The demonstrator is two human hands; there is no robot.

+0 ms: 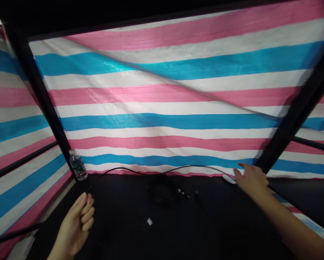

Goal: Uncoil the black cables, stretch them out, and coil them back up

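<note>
In the head view, the left hand (77, 222) is at the lower left, its fingers curled in and its thumb and forefinger pinched together on the end of a thin black cable (162, 172). A short bit of that cable shows just beyond the fingertips. From there it rises, bows across the back of the worktop (118, 220) in two shallow arches in front of the striped sheet (164, 108), and runs over to the right hand (251, 180).

The right hand reaches in from the lower right, palm down with the fingers stretched forward, at the far right part of the worktop. It is at a white rounded object (229, 178), which lies just beside the thumb side; blur and the angle hide whether the fingers grasp the cable, this object or neither.

Between the hands, a coil of black cable (164, 202) lies on the worktop, below the arched cable, with plug ends (182, 193) carrying light-coloured parts at its right side. Nearer the wearer lies a small white piece (150, 221). A clear plastic bottle (78, 165) with a green-printed label stands at the back left corner, beside a black post (46, 97) and beyond the left hand.
</note>
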